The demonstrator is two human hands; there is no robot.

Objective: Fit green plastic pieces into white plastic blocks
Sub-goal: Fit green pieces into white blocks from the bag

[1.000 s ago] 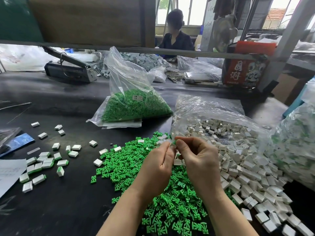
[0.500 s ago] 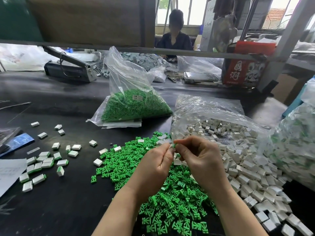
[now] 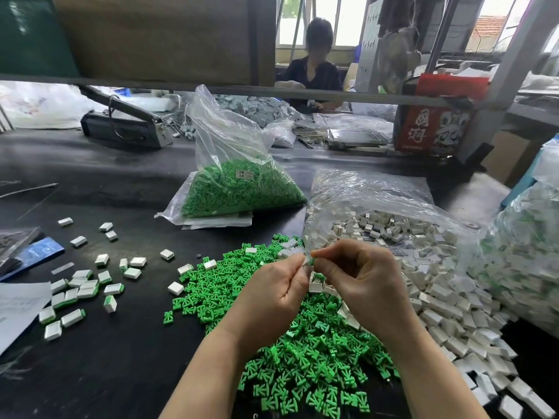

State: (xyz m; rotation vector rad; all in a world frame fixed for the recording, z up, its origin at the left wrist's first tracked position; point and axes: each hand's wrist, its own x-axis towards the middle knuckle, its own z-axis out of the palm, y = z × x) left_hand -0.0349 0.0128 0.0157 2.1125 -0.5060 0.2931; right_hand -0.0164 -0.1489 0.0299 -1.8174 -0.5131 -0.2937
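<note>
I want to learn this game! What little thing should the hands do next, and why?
Probably press the green piece into the white block between the fingertips. The right hand pinches the green piece and the left hand meets it fingertip to fingertip, so the two parts look lined up. The block itself is mostly hidden. Finished blocks lie to the left, likely the next stop.

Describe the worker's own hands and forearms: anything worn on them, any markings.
Both the left hand and the right hand are bare: no gloves, no rings on the fingers that show, no watch or band at either wrist. The forearms are bare too, right down to the lower edge of the picture, so no sleeve shows. No tattoos, plasters or tape can be seen. The nails are mostly hidden.
</note>
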